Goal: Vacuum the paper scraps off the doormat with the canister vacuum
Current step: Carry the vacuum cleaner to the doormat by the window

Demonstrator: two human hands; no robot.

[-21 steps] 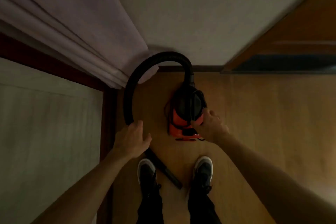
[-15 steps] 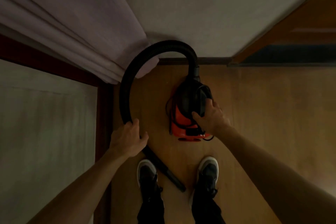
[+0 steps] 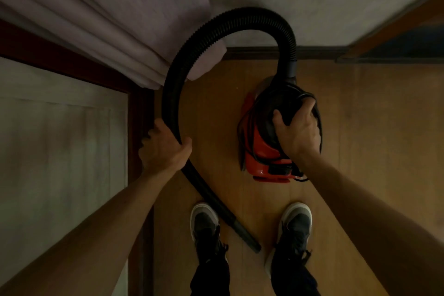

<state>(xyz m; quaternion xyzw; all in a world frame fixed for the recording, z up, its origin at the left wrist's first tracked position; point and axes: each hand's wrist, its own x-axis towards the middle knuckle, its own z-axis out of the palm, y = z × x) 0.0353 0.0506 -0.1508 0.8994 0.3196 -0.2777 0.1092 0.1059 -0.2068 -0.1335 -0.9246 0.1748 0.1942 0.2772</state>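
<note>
My left hand is wrapped round the hose partway along its arc, fingers curled over it. My right hand is clamped on the black top of the vacuum, thumb on the near side and fingers over the far edge, where I take the carry handle to be. The vacuum is over the wooden floor, just ahead of my right shoe and close to the skirting board at the far wall. I see no doormat and no paper scraps from here, so I judge this to be the fetching step.

I expect the small red-and-black body to be hard plastic with some weight, fine for one hand from the top. The ribbed hose looks springy and apt to swing, so a hold midway should keep the loop tame. The stiff nozzle points down between my shoes. I cannot tell whether its tip touches the floor, but it could knock my left shoe. A dark cord is looped loosely round the body and may slip off and snag underfoot.

On the left, the hose crosses in front of the pale curtain and could catch its hem. The dark door frame is just beside my left hand.
</note>
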